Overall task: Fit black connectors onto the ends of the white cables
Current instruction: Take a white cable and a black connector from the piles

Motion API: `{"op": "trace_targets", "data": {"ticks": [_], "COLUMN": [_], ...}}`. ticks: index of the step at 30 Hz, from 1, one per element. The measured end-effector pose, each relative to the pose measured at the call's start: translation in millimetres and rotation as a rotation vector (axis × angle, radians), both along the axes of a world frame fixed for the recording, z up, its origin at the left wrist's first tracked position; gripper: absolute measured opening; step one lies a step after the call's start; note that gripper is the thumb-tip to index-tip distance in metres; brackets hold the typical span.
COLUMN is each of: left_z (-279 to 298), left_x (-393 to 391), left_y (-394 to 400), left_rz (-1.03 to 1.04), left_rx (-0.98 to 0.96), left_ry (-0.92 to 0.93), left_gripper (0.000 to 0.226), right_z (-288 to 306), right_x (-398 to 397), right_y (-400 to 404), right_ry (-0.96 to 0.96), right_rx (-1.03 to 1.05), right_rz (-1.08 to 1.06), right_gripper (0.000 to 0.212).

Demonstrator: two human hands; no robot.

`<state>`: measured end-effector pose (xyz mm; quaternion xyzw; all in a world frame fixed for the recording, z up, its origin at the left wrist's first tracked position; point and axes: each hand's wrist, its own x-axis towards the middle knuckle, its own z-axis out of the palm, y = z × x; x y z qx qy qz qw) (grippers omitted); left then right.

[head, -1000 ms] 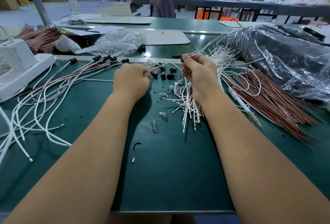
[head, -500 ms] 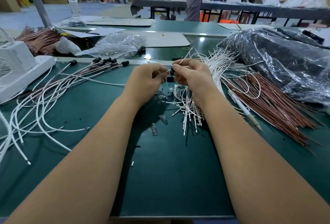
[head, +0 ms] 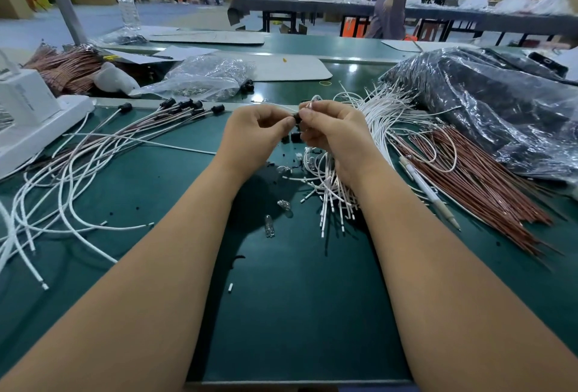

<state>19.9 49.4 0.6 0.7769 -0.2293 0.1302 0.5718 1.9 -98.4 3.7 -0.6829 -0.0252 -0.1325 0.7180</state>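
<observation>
Head view: you're pinching one connector [head: 296, 117] between both hands, left [head: 256, 136] and right [head: 333, 132], fitting it onto a cable [head: 272, 106]. A bunch of finished cables [head: 175, 110] is lying left on the worktop [head: 297, 313]; the bare pile [head: 384, 116] on your right looks like plenty still to go.

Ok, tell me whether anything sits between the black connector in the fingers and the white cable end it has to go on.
Nothing visible does. The left hand and right hand meet fingertip to fingertip, pinching the black connector with the white cable end right beside it. The actual joint is hidden behind the fingers.
</observation>
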Motion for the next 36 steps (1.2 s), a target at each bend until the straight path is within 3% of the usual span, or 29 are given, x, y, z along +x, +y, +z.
{"op": "trace_targets", "data": {"ticks": [5, 12, 14, 17, 20, 23, 28, 36], "left_z": [1, -1, 1, 4, 3, -1, -3, -6], "left_x": [5, 5, 6, 8, 9, 11, 12, 13], "left_y": [8, 9, 10, 15, 18, 17, 18, 15], "left_rz": [0.022, -0.005, -0.036, -0.069, -0.022, 0.047, 0.092, 0.086], "left_rx": [-0.055, -0.008, -0.095, -0.252, -0.182, -0.09, 0.002, 0.058], "left_ry": [0.084, 0.09, 0.125, 0.175, 0.125, 0.089, 0.031, -0.01], "left_gripper": [0.006, 0.003, 0.009, 0.009, 0.011, 0.009, 0.001, 0.003], "right_z": [3, 5, 3, -3, -7, -3, -2, -5], "right_x": [0, 0, 2, 6, 8, 5, 1, 4], "right_y": [-6, -8, -9, -5, 1, 3, 3, -1], "right_ry": [-0.002, 0.011, 0.038, 0.074, -0.031, -0.169, -0.157, -0.157], "right_rx": [0.268, 0.449, 0.338, -0.098, -0.506, -0.467, -0.303, -0.34], "right_rz": [0.057, 0.055, -0.043, -0.208, -0.385, -0.404, -0.261, -0.238], "right_gripper": [0.024, 0.004, 0.01, 0.017, 0.03, 0.021, 0.012, 0.015]}}
